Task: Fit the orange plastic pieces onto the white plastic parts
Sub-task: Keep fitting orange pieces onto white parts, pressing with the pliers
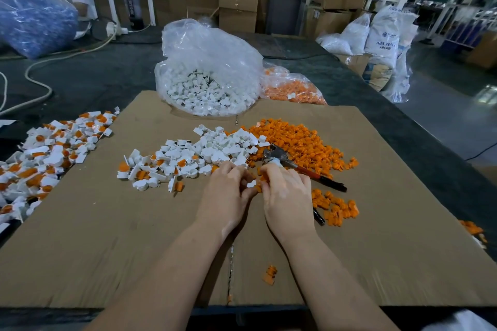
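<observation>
So both hands are meeting near the middle of the flat brown cardboard sheet (107, 236), working one small white plastic part (251, 184) against a small orange plastic piece (262, 178): the left hand (228, 196) is pinching the white one, the right hand (286, 196) is curling round the orange one, and they're touching, though I can't tell if it's seated yet. Progress-wise I'd say it's early-to-middling. A heap of white parts with orange already in them (45, 158) is piling up at the sheet's left edge, but a loose pile of bare white parts (215, 148) and a spread of loose orange pieces (298, 142) are sitting just beyond the hands, toward the far edge. Past that edge, a clear plastic bag of white parts (207, 75) and a smaller bag of orange pieces (293, 88) are waiting, so loads left. Red-handled metal pliers (301, 169) are lying beside the right hand.
</observation>
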Tool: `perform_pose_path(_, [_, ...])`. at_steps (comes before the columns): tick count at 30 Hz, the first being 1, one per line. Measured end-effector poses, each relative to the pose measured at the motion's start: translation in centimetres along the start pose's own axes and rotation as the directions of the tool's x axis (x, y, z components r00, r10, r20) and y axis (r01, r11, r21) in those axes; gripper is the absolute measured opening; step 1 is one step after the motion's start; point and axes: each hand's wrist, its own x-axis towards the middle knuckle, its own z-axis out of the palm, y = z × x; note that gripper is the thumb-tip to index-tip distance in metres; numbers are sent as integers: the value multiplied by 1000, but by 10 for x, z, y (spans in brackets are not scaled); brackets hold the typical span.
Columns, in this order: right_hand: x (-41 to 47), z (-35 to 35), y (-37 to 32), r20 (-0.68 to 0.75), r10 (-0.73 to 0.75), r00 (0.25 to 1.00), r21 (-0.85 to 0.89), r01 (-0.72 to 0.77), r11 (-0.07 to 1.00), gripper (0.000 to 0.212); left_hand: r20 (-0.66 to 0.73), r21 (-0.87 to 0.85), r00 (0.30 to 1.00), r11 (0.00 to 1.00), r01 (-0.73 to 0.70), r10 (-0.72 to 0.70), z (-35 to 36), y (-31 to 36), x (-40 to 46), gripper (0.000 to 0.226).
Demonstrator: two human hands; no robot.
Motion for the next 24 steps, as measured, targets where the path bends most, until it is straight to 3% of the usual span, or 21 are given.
perform_pose_path(6, [1,-2,1,-11,-4,1000,64,5,998,20,-39,-65,999,998,1,-4,-4,3,-3,17])
perform_pose_path(11, [1,-4,0,-9,-64,998,150,65,987,16,-85,-148,992,985,86,-99,-5,4,-4,15])
perform_pose_path(15, [0,-8,-3,64,-185,981,243,165,956,10,-90,-270,968,941,203,-234,-7,1,-2,13])
perform_pose_path(19, [-1,-12,-7,189,-352,917,254,301,919,12,-100,-472,944,850,233,-314,-11,-1,-2,7])
perform_pose_path(24, [-1,-10,-8,263,-405,876,240,347,907,11,-131,-519,921,817,252,-367,-10,-2,-2,10])
